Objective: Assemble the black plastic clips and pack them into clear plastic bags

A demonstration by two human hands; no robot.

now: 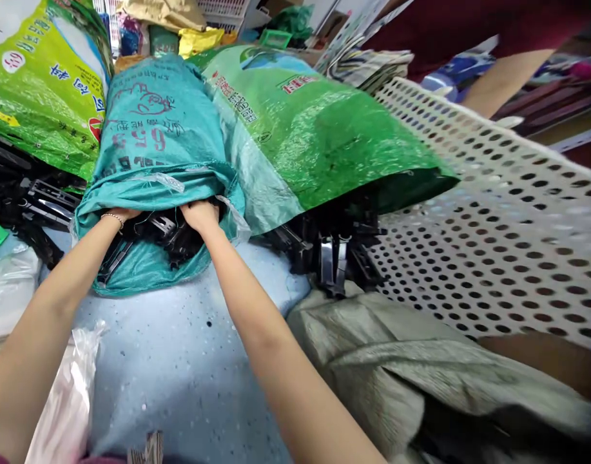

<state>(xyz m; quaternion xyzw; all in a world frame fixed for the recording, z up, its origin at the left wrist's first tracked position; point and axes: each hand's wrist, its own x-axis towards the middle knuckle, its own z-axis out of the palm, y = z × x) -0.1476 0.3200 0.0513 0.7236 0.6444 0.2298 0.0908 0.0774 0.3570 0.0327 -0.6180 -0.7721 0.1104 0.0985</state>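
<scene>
A teal woven sack (162,138) lies with its mouth towards me, and black plastic clips (165,227) show inside the opening. My left hand (127,213) reaches in under the upper rim at the left, a beaded bracelet (113,220) on its wrist. At the right side of the mouth, my right hand (200,212) is also partly inside, close to the black pieces. The fingers of both hands are hidden by the sack and its contents, so what they grip does not show.
A green sack (319,122) with black parts (334,254) at its mouth lies to the right, beside a white perforated basket (493,212). Another printed sack (38,84) stands left. A grey-green sack (372,361) and clear plastic bags (66,399) lie on the blue speckled surface (189,374).
</scene>
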